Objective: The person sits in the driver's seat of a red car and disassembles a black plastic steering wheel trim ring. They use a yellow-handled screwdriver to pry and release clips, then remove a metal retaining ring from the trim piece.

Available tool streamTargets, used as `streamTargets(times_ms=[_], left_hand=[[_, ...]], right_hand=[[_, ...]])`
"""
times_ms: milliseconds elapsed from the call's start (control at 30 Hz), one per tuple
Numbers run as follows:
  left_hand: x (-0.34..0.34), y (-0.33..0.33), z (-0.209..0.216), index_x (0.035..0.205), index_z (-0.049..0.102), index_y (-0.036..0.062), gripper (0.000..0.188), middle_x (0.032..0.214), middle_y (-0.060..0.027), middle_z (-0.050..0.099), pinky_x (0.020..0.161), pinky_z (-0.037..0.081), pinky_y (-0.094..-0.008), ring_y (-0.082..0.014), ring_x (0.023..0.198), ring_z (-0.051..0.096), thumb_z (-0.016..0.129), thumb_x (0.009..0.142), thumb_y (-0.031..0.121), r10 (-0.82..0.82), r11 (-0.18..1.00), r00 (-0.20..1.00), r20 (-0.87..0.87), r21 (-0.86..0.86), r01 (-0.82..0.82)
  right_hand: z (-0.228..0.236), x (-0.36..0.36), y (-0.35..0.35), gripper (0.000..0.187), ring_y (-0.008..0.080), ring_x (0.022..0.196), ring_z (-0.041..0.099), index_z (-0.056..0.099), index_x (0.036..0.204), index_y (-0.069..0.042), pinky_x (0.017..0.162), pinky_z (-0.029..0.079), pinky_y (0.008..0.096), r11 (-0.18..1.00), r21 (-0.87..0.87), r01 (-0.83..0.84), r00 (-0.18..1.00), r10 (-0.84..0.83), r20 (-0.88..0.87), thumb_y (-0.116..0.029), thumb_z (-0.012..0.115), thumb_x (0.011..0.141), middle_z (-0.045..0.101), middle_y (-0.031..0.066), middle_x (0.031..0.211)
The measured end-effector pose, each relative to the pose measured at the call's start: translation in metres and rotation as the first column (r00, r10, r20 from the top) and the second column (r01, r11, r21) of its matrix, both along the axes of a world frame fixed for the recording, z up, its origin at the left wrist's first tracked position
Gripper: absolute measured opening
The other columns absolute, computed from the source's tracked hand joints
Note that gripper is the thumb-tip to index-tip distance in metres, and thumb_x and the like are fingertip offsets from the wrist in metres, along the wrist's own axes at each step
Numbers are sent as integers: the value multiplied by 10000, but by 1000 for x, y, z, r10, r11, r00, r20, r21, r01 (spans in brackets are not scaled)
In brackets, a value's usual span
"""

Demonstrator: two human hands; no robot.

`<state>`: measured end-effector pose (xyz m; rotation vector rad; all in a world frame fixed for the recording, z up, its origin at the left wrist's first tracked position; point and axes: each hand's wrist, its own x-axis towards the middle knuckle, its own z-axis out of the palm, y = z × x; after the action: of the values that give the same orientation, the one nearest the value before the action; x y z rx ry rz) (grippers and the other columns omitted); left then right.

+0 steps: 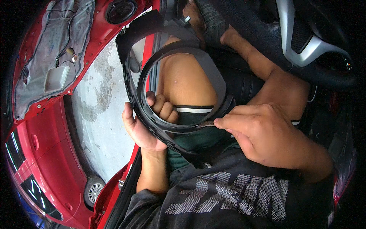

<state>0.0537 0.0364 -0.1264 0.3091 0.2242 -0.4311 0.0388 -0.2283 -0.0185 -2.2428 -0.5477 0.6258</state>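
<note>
A black plastic trim frame with a large round ring and further curved arms lies above my lap. My left hand grips its lower left rim, the thumb outside and the curled fingers showing through the opening. At the lower right of the ring, my right hand pinches a small, thin, dark flat piece between thumb and fingertips. Its tip touches or nearly touches the ring's edge. What exactly that piece is, I cannot make out.
A steering wheel with silver spokes stands at the upper right. To the left, an open red car door shows its bare inner side with loose wires and a speaker. Beyond the sill are a concrete floor and another red car.
</note>
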Motion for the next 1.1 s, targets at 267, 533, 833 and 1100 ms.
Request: streamTargets(times_ms=[267, 533, 833, 1100], left_hand=[[-1, -1, -3, 981, 560, 44, 492, 742, 33, 325, 531, 242, -286, -100, 602, 284, 619, 966, 533, 27, 1000, 999, -22, -12, -28], [-1, 1, -8, 990, 576, 32, 473, 739, 31, 333, 523, 247, -282, -95, 593, 283, 612, 973, 504, 40, 999, 999, -36, -32, -42], [-2, 1, -3, 1015, 586, 26, 585, 731, 15, 313, 560, 232, -307, -128, 627, 281, 547, 966, 607, 29, 999, 997, -75, 42, -25], [-1, -6, 12, 1062, 637, 9, 692, 738, -4, 353, 584, 263, -325, -157, 645, 314, 478, 959, 675, 42, 993, 995, -86, 115, -32]], right_hand=[[-24, 1, -4, 166, 387, 800, 722, 723, 986, 6, 722, 567, 467, 975, 214, 67, 997, -59, -43, -19, 621, 858, 720, 208, 863], [-22, -1, -1, 220, 355, 819, 737, 712, 1068, 54, 743, 585, 411, 979, 204, 14, 997, 2, -79, 30, 628, 866, 727, 225, 910], [2, 3, -12, 224, 323, 783, 735, 730, 1080, 52, 713, 583, 396, 998, 68, -15, 999, 13, 33, 37, 658, 868, 733, 199, 883], [15, 9, -8, 165, 150, 696, 641, 789, 987, -71, 639, 459, 327, 970, -211, -122, 788, 224, 574, -135, 727, 848, 736, 45, 847]])
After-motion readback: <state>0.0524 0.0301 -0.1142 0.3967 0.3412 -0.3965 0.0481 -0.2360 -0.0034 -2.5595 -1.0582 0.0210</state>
